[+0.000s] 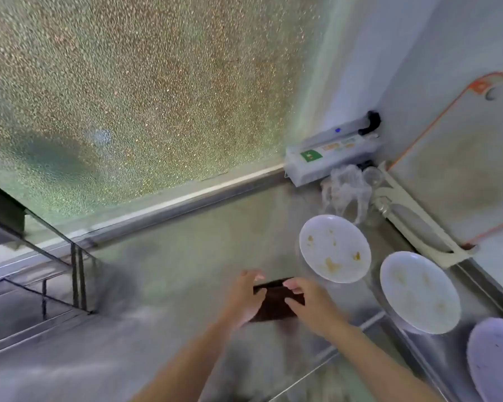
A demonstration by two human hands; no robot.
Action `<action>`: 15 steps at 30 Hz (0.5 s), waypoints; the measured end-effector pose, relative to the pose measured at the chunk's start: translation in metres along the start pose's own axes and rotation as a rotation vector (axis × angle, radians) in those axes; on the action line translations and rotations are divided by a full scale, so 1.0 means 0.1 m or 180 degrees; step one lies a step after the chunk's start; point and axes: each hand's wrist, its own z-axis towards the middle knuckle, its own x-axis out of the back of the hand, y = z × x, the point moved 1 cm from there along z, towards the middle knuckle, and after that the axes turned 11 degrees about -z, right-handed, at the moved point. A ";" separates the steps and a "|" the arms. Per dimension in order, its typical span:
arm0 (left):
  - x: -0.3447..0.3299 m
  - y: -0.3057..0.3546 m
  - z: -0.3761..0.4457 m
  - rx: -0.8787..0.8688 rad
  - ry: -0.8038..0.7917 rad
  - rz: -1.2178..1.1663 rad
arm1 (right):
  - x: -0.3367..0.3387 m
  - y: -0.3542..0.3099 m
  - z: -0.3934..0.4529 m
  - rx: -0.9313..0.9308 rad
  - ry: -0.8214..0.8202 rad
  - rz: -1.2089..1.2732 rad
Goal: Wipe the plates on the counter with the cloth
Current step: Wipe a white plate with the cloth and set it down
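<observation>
A dark brown folded cloth (276, 303) lies on the steel counter (186, 256). My left hand (244, 300) rests on its left edge and my right hand (311, 306) on its right edge, fingers spread over it. To the right, three white plates sit in a row: the far plate (334, 248) and the middle plate (418, 291) carry yellow food smears, and the near plate (497, 361) is cut by the frame edge. The picture is motion-blurred.
A sink (26, 309) drops away at the left. A frosted window runs behind the counter. In the back right corner stand a white box-like device (328, 158), crumpled clear plastic (346, 190), a glass and an orange-rimmed cutting board (459, 169) leaning on the wall.
</observation>
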 end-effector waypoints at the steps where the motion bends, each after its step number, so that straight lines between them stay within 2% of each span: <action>1: -0.06 -0.09 0.03 -0.0032 -0.0079 0.0221 | -0.11 0.05 0.09 0.0129 -0.0128 -0.0403; 4: -0.14 -0.30 0.05 0.0046 -0.0197 0.0585 | -0.26 0.10 0.26 0.0298 -0.0524 -0.1245; 9: -0.17 -0.44 0.17 -0.0032 -0.0019 0.1009 | -0.34 0.14 0.50 0.0562 -0.0521 -0.1958; 12: -0.16 -0.41 0.24 -0.0179 -0.0021 0.0853 | -0.32 0.15 0.55 0.0681 -0.0479 -0.1851; 15: -0.14 -0.14 0.27 -0.0437 -0.0232 0.0389 | -0.23 0.19 0.52 0.0563 -0.0367 -0.0899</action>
